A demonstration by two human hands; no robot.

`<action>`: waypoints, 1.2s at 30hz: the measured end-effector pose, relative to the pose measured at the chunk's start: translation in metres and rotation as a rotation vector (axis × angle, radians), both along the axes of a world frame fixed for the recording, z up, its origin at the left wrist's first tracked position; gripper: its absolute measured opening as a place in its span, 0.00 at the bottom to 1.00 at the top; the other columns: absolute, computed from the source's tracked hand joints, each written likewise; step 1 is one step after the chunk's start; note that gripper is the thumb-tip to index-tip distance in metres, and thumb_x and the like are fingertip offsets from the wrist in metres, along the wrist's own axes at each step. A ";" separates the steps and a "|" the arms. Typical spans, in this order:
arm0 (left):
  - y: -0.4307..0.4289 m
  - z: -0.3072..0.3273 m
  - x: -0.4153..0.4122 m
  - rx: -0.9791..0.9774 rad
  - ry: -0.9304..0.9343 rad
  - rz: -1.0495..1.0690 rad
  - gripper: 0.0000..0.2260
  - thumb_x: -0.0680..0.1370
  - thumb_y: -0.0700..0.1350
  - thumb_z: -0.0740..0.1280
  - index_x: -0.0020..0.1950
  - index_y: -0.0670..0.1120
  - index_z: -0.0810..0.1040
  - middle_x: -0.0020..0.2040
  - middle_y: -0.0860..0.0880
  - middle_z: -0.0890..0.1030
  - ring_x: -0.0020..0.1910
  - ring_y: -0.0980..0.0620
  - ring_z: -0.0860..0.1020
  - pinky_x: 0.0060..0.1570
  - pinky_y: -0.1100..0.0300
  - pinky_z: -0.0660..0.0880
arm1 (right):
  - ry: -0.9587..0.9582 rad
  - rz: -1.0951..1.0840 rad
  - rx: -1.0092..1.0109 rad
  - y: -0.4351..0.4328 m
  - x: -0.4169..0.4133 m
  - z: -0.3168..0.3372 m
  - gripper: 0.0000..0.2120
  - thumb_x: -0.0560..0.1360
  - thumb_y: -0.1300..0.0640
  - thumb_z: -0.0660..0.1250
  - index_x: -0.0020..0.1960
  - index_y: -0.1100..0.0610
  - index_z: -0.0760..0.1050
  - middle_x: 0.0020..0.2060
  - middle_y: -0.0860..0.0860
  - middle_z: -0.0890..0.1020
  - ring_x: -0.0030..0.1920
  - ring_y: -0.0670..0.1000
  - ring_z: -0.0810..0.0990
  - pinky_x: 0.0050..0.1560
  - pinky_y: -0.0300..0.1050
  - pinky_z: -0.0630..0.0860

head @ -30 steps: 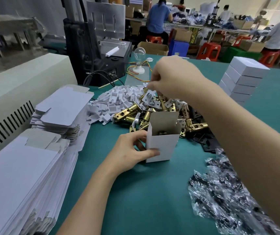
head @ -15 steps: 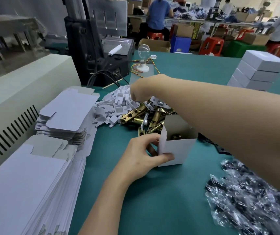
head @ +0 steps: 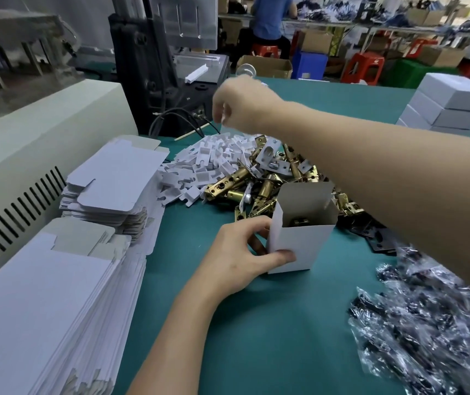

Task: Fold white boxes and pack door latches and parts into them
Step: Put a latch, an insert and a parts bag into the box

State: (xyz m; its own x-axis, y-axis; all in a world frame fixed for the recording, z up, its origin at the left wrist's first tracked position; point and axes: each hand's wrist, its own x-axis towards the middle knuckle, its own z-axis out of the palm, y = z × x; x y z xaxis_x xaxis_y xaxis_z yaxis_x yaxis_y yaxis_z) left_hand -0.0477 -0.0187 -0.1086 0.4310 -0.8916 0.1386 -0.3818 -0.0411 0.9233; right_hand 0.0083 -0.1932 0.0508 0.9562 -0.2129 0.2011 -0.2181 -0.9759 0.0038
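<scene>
Teal table (head: 256, 323), left hand (head: 236, 260) grips white cardboard box (head: 299, 246), right hand (head: 245, 104) — grip unclear

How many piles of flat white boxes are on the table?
2: a big pile at the near left, and a smaller pile just behind it. Others may lie out of view.

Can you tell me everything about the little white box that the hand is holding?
The white box looks like cardboard, white outside and grey-brown inside. It stands upright on the green table, top open, with its lid flap sticking up at the back. A brass part shows inside. The left hand grips its left side, thumb on the front. The latch pile lies behind it.
</scene>
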 end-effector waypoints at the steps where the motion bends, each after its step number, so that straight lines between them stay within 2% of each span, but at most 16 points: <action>1: 0.000 0.000 0.000 0.001 0.001 -0.001 0.09 0.72 0.53 0.79 0.50 0.61 0.84 0.44 0.59 0.83 0.36 0.60 0.77 0.37 0.71 0.70 | -0.075 0.037 0.048 0.001 -0.007 0.008 0.11 0.76 0.67 0.68 0.54 0.57 0.85 0.45 0.49 0.83 0.50 0.54 0.85 0.58 0.53 0.81; 4: 0.000 0.000 0.000 0.004 0.005 -0.005 0.09 0.72 0.52 0.80 0.50 0.60 0.84 0.42 0.61 0.82 0.35 0.61 0.76 0.36 0.72 0.69 | -0.286 0.116 0.266 0.010 -0.040 0.028 0.14 0.76 0.64 0.71 0.61 0.58 0.81 0.40 0.43 0.81 0.40 0.44 0.85 0.52 0.40 0.82; 6: 0.000 0.000 0.000 0.009 -0.008 0.001 0.09 0.72 0.53 0.80 0.50 0.60 0.85 0.43 0.61 0.82 0.35 0.62 0.76 0.37 0.73 0.70 | -0.378 0.129 0.374 0.016 -0.066 0.035 0.15 0.76 0.63 0.72 0.63 0.59 0.81 0.41 0.45 0.85 0.38 0.42 0.86 0.50 0.35 0.81; 10: -0.002 0.000 0.001 -0.010 0.006 0.030 0.12 0.71 0.54 0.81 0.53 0.62 0.85 0.46 0.59 0.84 0.36 0.62 0.78 0.39 0.71 0.72 | -0.488 0.135 0.794 0.024 -0.132 0.033 0.10 0.76 0.60 0.76 0.54 0.64 0.83 0.40 0.54 0.88 0.41 0.51 0.89 0.47 0.45 0.85; 12: -0.003 -0.001 0.001 -0.046 0.013 0.041 0.12 0.72 0.52 0.82 0.53 0.60 0.86 0.46 0.58 0.85 0.37 0.60 0.78 0.40 0.69 0.73 | -0.548 0.090 0.862 0.027 -0.161 0.023 0.10 0.75 0.58 0.77 0.51 0.64 0.83 0.39 0.55 0.88 0.39 0.54 0.88 0.44 0.49 0.86; 16: -0.003 0.000 0.000 -0.067 0.001 0.056 0.13 0.69 0.58 0.80 0.52 0.63 0.85 0.46 0.57 0.86 0.36 0.59 0.79 0.39 0.68 0.75 | -0.584 -0.026 0.744 0.032 -0.194 -0.009 0.11 0.75 0.56 0.78 0.43 0.63 0.81 0.31 0.55 0.86 0.29 0.54 0.85 0.33 0.50 0.83; 18: -0.003 -0.001 0.001 -0.057 0.009 0.054 0.14 0.68 0.59 0.79 0.52 0.63 0.85 0.46 0.56 0.86 0.36 0.58 0.79 0.40 0.63 0.78 | -0.520 -0.049 0.600 0.033 -0.200 -0.022 0.10 0.75 0.54 0.77 0.42 0.60 0.82 0.30 0.51 0.84 0.29 0.51 0.84 0.37 0.52 0.82; 21: -0.004 -0.002 0.000 -0.057 0.015 0.041 0.15 0.67 0.61 0.79 0.53 0.63 0.85 0.46 0.56 0.86 0.38 0.57 0.80 0.42 0.56 0.81 | -0.396 -0.073 0.355 0.033 -0.203 -0.030 0.08 0.76 0.49 0.76 0.45 0.54 0.83 0.32 0.46 0.84 0.34 0.47 0.83 0.42 0.51 0.80; 24: -0.003 -0.002 0.000 -0.058 0.005 0.039 0.14 0.69 0.58 0.80 0.54 0.62 0.85 0.47 0.55 0.86 0.38 0.57 0.80 0.39 0.61 0.80 | -0.316 -0.108 0.218 0.039 -0.201 -0.032 0.07 0.77 0.46 0.74 0.48 0.50 0.84 0.37 0.43 0.84 0.38 0.46 0.80 0.45 0.48 0.78; 26: -0.003 -0.002 0.001 -0.049 0.001 0.034 0.14 0.71 0.54 0.81 0.54 0.61 0.85 0.47 0.55 0.85 0.37 0.57 0.80 0.39 0.61 0.79 | -0.242 -0.121 0.228 0.043 -0.198 -0.034 0.07 0.78 0.46 0.73 0.49 0.49 0.84 0.38 0.42 0.82 0.37 0.42 0.78 0.42 0.42 0.75; 28: -0.003 -0.002 0.001 -0.044 -0.008 0.031 0.13 0.72 0.51 0.82 0.54 0.61 0.85 0.46 0.54 0.85 0.36 0.56 0.80 0.38 0.63 0.78 | -0.168 -0.134 0.294 0.046 -0.195 -0.036 0.07 0.78 0.47 0.72 0.49 0.49 0.84 0.38 0.41 0.82 0.33 0.37 0.77 0.32 0.31 0.69; 32: -0.002 -0.002 0.001 -0.049 -0.009 0.035 0.13 0.72 0.52 0.82 0.54 0.60 0.85 0.44 0.55 0.85 0.35 0.57 0.79 0.37 0.66 0.75 | -0.049 -0.152 0.376 0.050 -0.195 -0.040 0.06 0.80 0.48 0.70 0.49 0.49 0.84 0.42 0.44 0.84 0.31 0.26 0.73 0.28 0.32 0.67; 34: -0.002 -0.002 0.001 -0.047 -0.004 0.030 0.14 0.72 0.53 0.81 0.55 0.60 0.85 0.44 0.55 0.85 0.35 0.56 0.79 0.37 0.64 0.76 | -0.028 -0.155 0.385 0.051 -0.196 -0.042 0.06 0.81 0.49 0.69 0.51 0.49 0.84 0.41 0.43 0.82 0.30 0.27 0.73 0.30 0.32 0.65; 36: -0.002 -0.002 0.001 -0.041 0.000 0.026 0.14 0.72 0.54 0.81 0.56 0.60 0.85 0.45 0.54 0.85 0.36 0.55 0.80 0.37 0.61 0.78 | -0.028 -0.160 0.350 0.052 -0.197 -0.042 0.07 0.81 0.50 0.68 0.52 0.48 0.85 0.42 0.43 0.82 0.30 0.30 0.74 0.35 0.39 0.69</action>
